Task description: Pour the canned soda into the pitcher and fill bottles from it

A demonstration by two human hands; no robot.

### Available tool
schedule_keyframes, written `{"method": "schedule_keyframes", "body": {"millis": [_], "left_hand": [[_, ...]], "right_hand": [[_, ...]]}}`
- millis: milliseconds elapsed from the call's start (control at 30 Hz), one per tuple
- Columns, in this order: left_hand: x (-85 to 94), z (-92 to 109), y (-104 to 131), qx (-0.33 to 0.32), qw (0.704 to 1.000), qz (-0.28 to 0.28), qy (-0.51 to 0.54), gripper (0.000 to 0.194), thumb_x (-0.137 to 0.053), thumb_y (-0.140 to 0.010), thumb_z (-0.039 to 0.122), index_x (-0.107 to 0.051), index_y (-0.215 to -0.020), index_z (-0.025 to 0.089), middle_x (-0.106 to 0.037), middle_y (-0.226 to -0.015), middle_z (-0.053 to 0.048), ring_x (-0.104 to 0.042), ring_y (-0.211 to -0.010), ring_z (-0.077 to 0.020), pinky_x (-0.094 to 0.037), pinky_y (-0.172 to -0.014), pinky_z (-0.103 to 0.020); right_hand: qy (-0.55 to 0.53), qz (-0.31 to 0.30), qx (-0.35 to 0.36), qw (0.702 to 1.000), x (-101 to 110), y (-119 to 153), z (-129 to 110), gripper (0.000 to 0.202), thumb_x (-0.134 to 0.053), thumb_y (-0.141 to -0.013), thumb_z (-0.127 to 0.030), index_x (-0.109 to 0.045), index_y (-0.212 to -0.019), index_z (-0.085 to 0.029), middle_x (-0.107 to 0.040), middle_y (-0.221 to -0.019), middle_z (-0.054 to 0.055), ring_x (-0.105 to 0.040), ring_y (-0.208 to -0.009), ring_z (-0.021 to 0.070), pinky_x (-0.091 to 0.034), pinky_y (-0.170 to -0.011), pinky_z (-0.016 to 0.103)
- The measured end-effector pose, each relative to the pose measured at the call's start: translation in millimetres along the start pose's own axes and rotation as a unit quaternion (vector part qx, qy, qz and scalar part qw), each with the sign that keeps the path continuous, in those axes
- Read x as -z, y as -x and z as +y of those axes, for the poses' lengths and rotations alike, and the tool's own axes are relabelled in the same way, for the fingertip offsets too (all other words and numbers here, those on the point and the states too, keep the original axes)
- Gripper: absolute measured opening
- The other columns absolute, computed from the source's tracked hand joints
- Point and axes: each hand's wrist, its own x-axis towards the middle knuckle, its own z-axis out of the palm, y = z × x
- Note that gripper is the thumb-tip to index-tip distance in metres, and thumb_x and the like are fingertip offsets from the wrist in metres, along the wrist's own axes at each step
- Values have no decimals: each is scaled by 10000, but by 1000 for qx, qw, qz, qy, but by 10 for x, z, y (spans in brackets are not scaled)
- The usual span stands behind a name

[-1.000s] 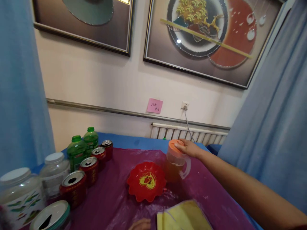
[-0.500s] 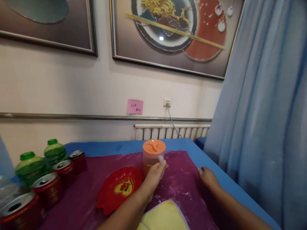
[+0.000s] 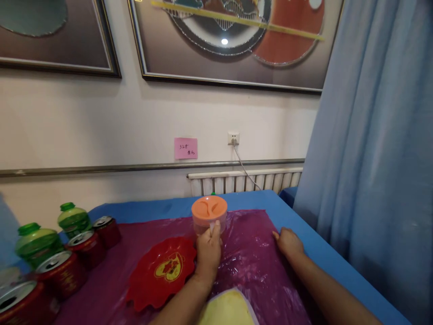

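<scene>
My left hand (image 3: 208,253) is closed around the handle of a clear pitcher (image 3: 196,228) with an orange lid (image 3: 209,207). The pitcher stands upright toward the back of the purple plastic sheet (image 3: 250,253). Left of that hand lies a red scalloped plate (image 3: 142,275) with a yellow print in its centre. My right hand (image 3: 290,243) is at the sheet's right edge, its thumb stretched out to the left. The other fingers are partly hidden, and nothing shows in that hand. Nearer to me lies a pale yellow item with a whitish border (image 3: 230,309), cut off by the frame.
Several red drink cans (image 3: 61,273) are lined up on the left, beside green bottles (image 3: 39,243). A blue cover (image 3: 250,198) lies under the sheet. Behind stand a radiator (image 3: 243,180) and a wall with a plugged socket (image 3: 233,138). A blue curtain (image 3: 372,135) hangs at right.
My left hand has turned upright behind the pitcher's handle, which now points toward me. The pitcher sits slightly farther left in view. My view has tilted down slightly.
</scene>
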Motion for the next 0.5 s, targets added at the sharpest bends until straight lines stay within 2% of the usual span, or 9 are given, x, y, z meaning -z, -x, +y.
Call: {"method": "schedule_keyframes", "body": {"millis": [133,267,400,500], "left_hand": [[61,78,55,-10,1000,-23,12,608,-490,-805,786,-378,-541,250,-351,-482,76,-330,-501,-114,-284,-521,-266],[154,274,69,-22,998,-52,26,560,-493,-840,714,-379,-554,247,-368,-496,74,-330,-505,-109,-284,-521,-258],[289,499,55,-35,997,-62,40,539,-500,-854,677,-391,-554,242,-374,-512,73,-324,-505,-105,-283,-505,-250],[394,611,90,-37,995,-74,49,530,-499,-859,665,-376,-557,248,-343,-504,80,-300,-491,-101,-276,-485,-245]], "right_hand": [[4,2,17,1000,-19,33,-59,351,-501,-1032,-347,-693,-1168,-86,-704,-1194,225,-697,-1111,314,-509,-903,359],[1,5,32,999,-13,58,-67,310,-451,-1040,-274,-702,-1134,-117,-696,-1228,220,-665,-1181,309,-479,-956,352],[-11,-15,13,1000,3,-1,-69,389,-353,-1067,-335,-669,-1150,-124,-742,-1134,211,-732,-1032,305,-516,-823,370],[-20,-28,3,999,-7,-61,-65,390,-347,-1067,-357,-647,-1154,-123,-764,-1079,196,-747,-986,297,-513,-774,360]]}}
